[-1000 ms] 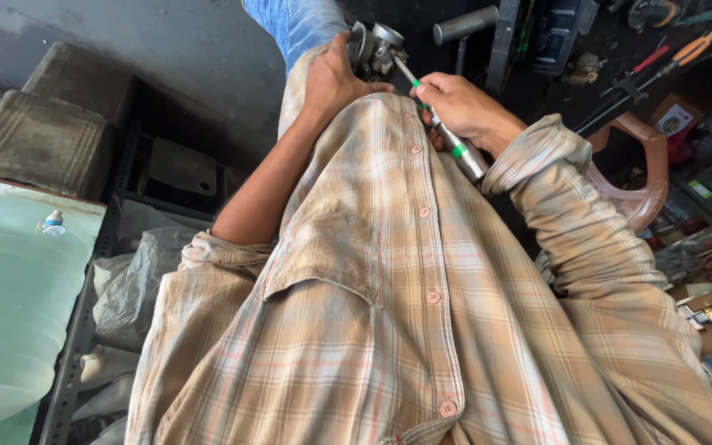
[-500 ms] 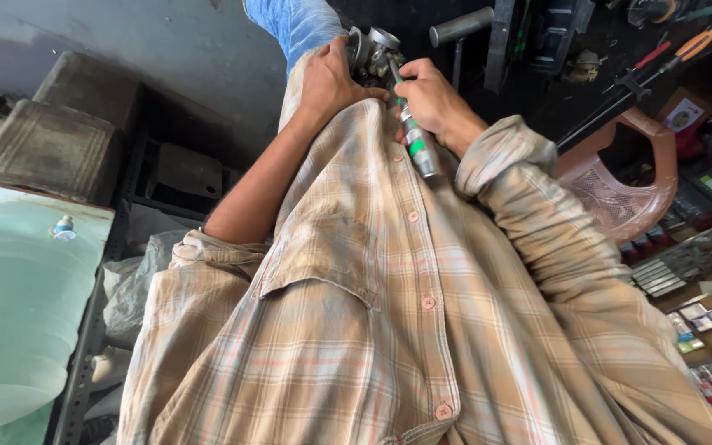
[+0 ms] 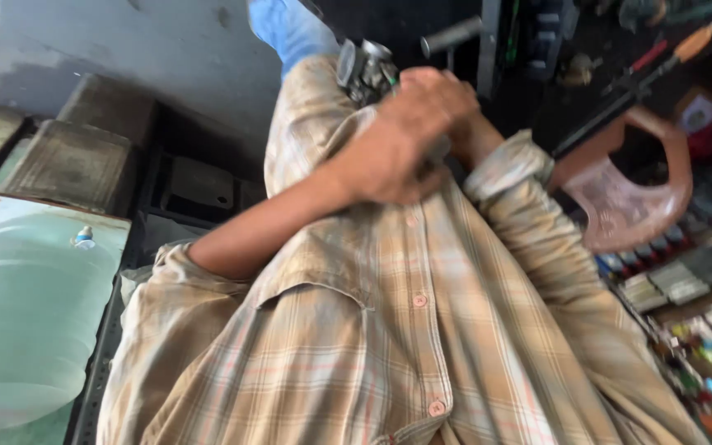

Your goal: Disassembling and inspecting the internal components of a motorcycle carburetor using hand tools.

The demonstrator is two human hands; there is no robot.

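The left hand [image 3: 401, 136] had been swung across the right wrist, hiding the screwdriver; it was closed around the metal part [image 3: 364, 70] at twelve o'clock. Right hand's grip couldn't be told. Fastening seemed underway; steady alignment was needed next

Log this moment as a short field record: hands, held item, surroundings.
view: head camera looking down the person's plaid shirt
left hand: closed over the grey metal mechanical part, covering most of it
right hand: hidden behind the left hand; only the wrist and cuff show
left side: large pale green water bottle
right side: brown plastic chair
sharpness: blurred
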